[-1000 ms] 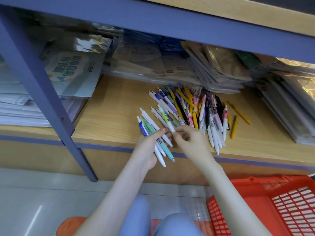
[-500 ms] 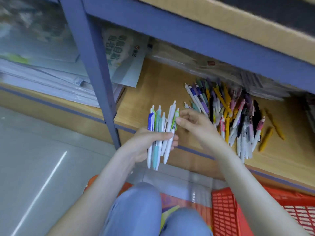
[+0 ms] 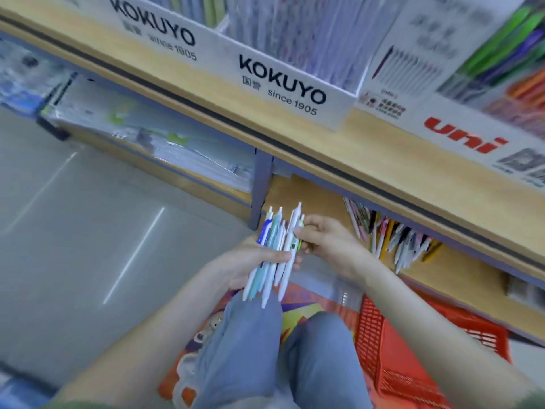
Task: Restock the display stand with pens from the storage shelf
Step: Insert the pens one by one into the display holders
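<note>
Pens (image 3: 272, 255), retractable, several in mixed white, teal and blue: one bundle, held in front of the knees, clear of the storage shelf (image 3: 312, 193).

Grip: the bundle is clasped mid-barrel by the left hand (image 3: 247, 261), thumb laid across it. The rightmost, green-labelled pen is pinched by the curled fingers of the right hand (image 3: 327, 246).

Axis: near upright, tops leaning slightly right, clip ends uppermost.

Destination: the KOKUYO display stand (image 3: 283, 84) is set on the counter above the shelf, up and ahead of both hands. The clip ends are already aimed roughly toward it. The right hand is judged marginally nearer.

Remainder: loose pens (image 3: 395, 240) are left on the shelf, right of the hands. A red basket (image 3: 413, 364) is noted on the floor.
</note>
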`<act>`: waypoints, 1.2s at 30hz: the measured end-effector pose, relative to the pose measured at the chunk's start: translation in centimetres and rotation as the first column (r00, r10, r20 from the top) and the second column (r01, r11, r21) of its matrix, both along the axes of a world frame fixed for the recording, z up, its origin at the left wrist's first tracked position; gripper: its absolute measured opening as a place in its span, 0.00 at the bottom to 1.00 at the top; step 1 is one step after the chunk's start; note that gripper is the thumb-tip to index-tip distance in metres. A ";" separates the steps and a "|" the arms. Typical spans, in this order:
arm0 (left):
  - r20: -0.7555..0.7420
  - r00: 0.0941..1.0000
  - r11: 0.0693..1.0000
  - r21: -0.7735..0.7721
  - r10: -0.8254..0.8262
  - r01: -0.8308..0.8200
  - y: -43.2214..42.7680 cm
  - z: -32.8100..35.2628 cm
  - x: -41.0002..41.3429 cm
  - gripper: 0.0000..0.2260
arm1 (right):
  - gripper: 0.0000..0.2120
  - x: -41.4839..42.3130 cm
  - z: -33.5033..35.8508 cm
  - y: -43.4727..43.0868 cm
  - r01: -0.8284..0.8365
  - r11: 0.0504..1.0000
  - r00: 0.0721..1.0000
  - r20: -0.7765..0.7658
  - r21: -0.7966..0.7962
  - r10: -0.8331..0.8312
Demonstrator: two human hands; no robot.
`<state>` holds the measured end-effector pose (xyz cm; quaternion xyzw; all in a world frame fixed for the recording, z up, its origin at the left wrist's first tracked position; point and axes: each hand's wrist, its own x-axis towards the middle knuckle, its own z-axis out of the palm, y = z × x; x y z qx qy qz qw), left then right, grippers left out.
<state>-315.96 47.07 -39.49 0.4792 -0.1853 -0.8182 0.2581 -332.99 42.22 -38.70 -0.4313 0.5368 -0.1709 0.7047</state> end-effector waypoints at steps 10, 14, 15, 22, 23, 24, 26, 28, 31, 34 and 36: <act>0.129 0.987 0.977 -0.175 -0.099 0.121 -1.4 22.1 9.8 0.08 | 0.12 6.9 22.1 -0.6 -0.084 0.996 0.943 0.322 -0.014 0.084; 0.185 0.980 0.946 -0.298 -0.076 0.130 -4.6 27.9 12.0 0.07 | 0.08 9.5 27.9 -3.1 -0.031 0.976 0.966 0.245 -0.217 0.085; 0.187 0.981 0.945 -0.309 -0.048 0.105 -4.9 28.5 12.1 0.06 | 0.06 9.5 28.6 -3.4 0.013 0.969 0.971 0.233 -0.246 0.046; 0.139 0.983 0.885 -0.463 0.121 -0.044 -11.9 35.0 16.6 0.08 | 0.09 11.6 35.4 -9.7 0.160 0.842 0.959 0.284 -0.515 -0.008; 0.123 0.984 0.878 -0.475 0.132 -0.058 -13.1 35.6 17.1 0.08 | 0.08 11.7 36.0 -10.9 0.162 0.823 0.959 0.282 -0.545 -0.002; 0.109 0.984 0.869 -0.490 0.141 -0.070 -14.1 36.3 17.4 0.08 | 0.06 11.9 36.6 -12.1 0.160 0.803 0.964 0.267 -0.574 -0.001; 0.105 0.980 0.849 -0.520 0.170 -0.091 -16.2 37.6 18.2 0.08 | 0.00 12.3 37.7 -14.8 0.186 0.775 0.963 0.269 -0.604 -0.021; 0.080 0.974 0.836 -0.532 0.211 -0.137 -18.1 38.1 19.0 0.10 | 0.05 12.9 38.5 -17.3 0.214 0.757 0.961 0.272 -0.617 -0.050; 0.043 0.955 0.810 -0.541 0.294 -0.226 -20.7 38.3 20.9 0.11 | 0.07 14.3 39.8 -20.3 0.245 0.707 0.963 0.252 -0.663 -0.097; 0.028 0.951 0.802 -0.545 0.308 -0.244 -23.6 38.4 23.3 0.10 | 0.08 15.6 40.9 -23.0 0.220 0.603 0.971 0.113 -0.767 -0.210; 0.020 0.960 0.803 -0.553 0.279 -0.221 -25.9 38.6 24.7 0.13 | 0.10 16.2 41.3 -24.5 0.181 0.515 0.946 0.005 -0.838 -0.325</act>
